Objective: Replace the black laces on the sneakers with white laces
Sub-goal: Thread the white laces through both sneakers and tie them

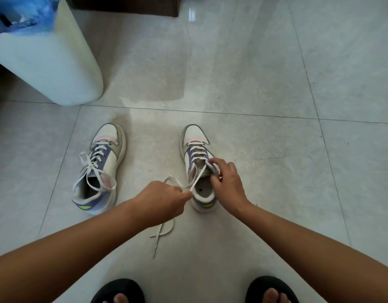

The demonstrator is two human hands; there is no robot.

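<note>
two white, lilac and pink low-top sneakers standing toes-away on the pale glossy tiled floor (265, 84), well apart from each other. left sneaker (101, 169) fully threaded with a flat white lace (89, 169), ends lying loose across its opening. right sneaker (198, 167) threaded with a second flat white lace (196, 178) through most eyelets, heel nearest the viewer.

left hand (164, 200) just beside the right sneaker's heel on its left, fingers curled, pinching one run of that lace where it stretches taut from the upper eyelets; slack of the same lace looping behind the knuckles and trailing below the wrist onto the floor, crossed over itself. right hand (227, 182) resting over the right sneaker's collar and upper eyelets, thumb and fingertips curled around the other side of the lace at the tongue; exact pinch partly hidden by the fingers.

tall white cylindrical bin (50, 62) with a blue plastic liner (24, 14) at upper left. two black slippers (117, 290) on bare feet at the bottom edge.
</note>
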